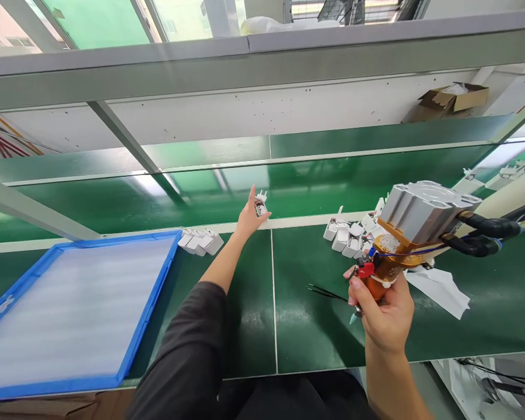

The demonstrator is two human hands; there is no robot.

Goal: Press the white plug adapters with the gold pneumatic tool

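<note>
My left hand (248, 217) reaches out over the green conveyor belt, its thumb and index finger spread apart. Between them is a small white plug adapter (261, 205), its prongs pointing up and wiring showing in its open housing. The other fingers are hidden, so contact with the plug is unclear. My right hand (382, 312) is wrapped round the orange lower body of a pneumatic tool (426, 213) with a silver block on top and a red switch. Black tweezers (326, 291) or thin dark leads lie beside its tip on the green bench.
White plug housings (350, 236) are heaped behind the tool, and several more stand in a row (200, 241) on the left. A blue-rimmed tray (151, 306) lined with white sheet fills the left side. White paper (440, 290) lies at right; a cardboard box (455, 100) sits beyond the belt.
</note>
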